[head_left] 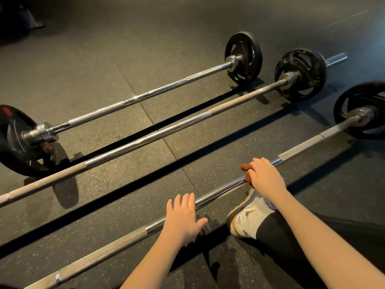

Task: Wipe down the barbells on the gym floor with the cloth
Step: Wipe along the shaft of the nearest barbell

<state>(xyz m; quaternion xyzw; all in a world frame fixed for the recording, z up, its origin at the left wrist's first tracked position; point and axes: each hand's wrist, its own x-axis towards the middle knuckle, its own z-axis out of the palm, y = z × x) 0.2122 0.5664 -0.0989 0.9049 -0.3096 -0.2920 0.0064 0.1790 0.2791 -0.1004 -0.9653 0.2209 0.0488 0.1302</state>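
Three barbells lie parallel on floor. Right hand grips cloth on near bar, mid-shaft. Left hand lies flat, fingers straight, on same bar. Best: wrap cloth fully round, slide toward plate, left hand stopping roll; knurl may snag.

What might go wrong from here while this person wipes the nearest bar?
1. The nearest long steel barbell rests on a round black plate, so pushing may roll it onto the white shoe just beside it.
2. The left hand lies flat across the bar; a roll might pinch its fingers against the rubber floor.
3. The small reddish-brown cloth under the right hand barely covers the bar, so skin may scrape the rough knurled section ahead.
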